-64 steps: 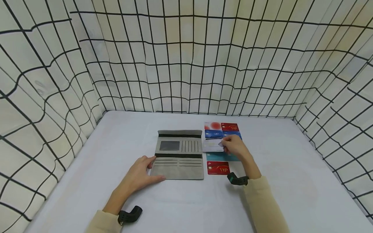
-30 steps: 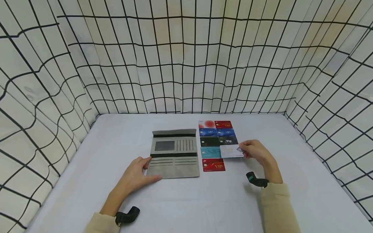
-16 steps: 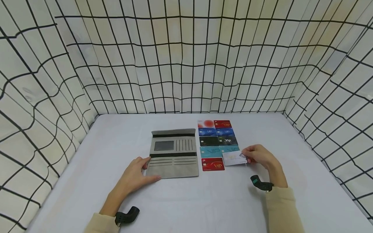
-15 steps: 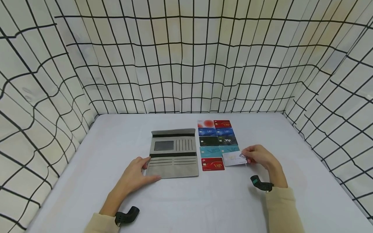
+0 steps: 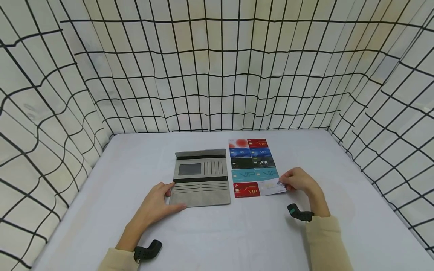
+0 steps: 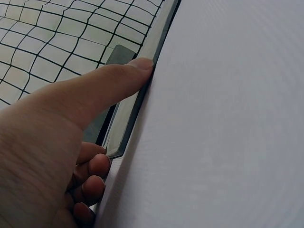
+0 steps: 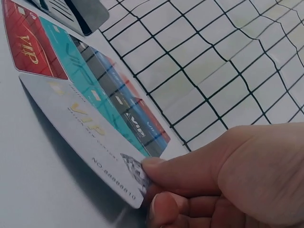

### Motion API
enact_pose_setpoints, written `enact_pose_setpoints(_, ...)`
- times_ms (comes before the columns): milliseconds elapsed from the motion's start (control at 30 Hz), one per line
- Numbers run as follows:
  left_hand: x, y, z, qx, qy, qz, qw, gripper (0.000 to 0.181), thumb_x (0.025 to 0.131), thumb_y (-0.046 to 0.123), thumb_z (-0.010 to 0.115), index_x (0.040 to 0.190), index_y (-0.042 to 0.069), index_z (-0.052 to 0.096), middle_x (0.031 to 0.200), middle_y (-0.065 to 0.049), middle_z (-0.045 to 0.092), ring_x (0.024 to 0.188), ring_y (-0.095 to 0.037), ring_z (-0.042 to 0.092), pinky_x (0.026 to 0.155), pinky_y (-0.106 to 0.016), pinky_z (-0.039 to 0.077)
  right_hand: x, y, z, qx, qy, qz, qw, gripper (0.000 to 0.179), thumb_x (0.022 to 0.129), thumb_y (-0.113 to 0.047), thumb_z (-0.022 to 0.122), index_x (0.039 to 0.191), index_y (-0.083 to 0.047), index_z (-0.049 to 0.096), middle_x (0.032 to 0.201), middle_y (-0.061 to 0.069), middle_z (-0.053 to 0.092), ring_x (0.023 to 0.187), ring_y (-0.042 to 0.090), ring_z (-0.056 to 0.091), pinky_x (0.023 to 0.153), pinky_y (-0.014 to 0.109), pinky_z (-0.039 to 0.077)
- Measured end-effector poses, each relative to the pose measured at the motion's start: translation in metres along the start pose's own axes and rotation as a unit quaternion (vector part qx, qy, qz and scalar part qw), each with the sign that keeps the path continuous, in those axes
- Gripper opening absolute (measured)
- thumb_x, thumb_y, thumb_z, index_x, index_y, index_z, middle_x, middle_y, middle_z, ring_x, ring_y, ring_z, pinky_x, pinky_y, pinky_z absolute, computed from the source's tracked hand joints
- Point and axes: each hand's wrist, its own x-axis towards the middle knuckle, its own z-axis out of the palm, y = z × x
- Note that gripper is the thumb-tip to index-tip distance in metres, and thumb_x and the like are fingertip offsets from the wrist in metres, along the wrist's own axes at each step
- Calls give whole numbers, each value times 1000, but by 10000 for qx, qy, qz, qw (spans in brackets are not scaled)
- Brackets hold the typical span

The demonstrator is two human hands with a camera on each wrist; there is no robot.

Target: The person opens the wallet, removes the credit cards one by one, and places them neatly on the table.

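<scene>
A white card with gold VIP lettering [image 5: 269,187] is pinched at its right end between thumb and fingers of my right hand [image 5: 300,181]. In the right wrist view this white card [image 7: 80,128] is slightly bowed, its near edge raised over the table. It lies beside a red VIP card [image 5: 246,190] and just below a teal card [image 5: 266,173]. My left hand [image 5: 156,205] rests at the near left corner of an opened grey wallet [image 5: 200,195]. Its straight thumb touches the wallet's front edge [image 6: 135,107], with the other fingers by the left edge.
Two columns of cards run back from the red card: a second teal one [image 5: 243,175], two dark [image 5: 242,163], two blue [image 5: 240,152], and a red one [image 5: 257,142] beside a red-and-white one [image 5: 238,143]. Black netting [image 5: 210,86] surrounds the white table [image 5: 210,241].
My right hand has carried the white card from beside the wallet, rightward and toward me, past the teal card to beside the front red one. The left hand stays at the wallet's corner.
</scene>
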Motion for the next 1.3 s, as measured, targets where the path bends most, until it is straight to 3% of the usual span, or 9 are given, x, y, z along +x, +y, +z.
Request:
enact_pose_setpoints(333, 2, -1, 2, 28, -33, -79, 10000, 96, 72, 62, 80, 138, -2, 56, 91, -1, 47, 86, -16, 42, 73, -31, 34, 0, -6, 5, -494, 256, -38, 9984, 21, 94, -12, 65, 97, 8, 68, 78, 9, 63, 62, 14, 55, 59, 26, 47)
enact_pose_setpoints(667, 2, 0, 1, -17, -110, -143, 9998, 97, 72, 62, 81, 139, -2, 55, 93, -2, 48, 87, -17, 42, 73, -32, 35, -5, -19, 12, -1124, 531, 204, 9920, 21, 95, -13, 64, 98, 9, 66, 80, 13, 64, 65, 18, 56, 58, 26, 46)
enact_pose_setpoints(1300, 2, -3, 4, 47, -34, -105, 9999, 98, 72, 63, 81, 139, -3, 55, 92, -1, 49, 86, -16, 43, 72, -30, 35, -7, -21, 19, -1297, 542, 143, 9900, 19, 96, -10, 61, 97, 9, 64, 72, 10, 61, 62, 18, 55, 56, 26, 44)
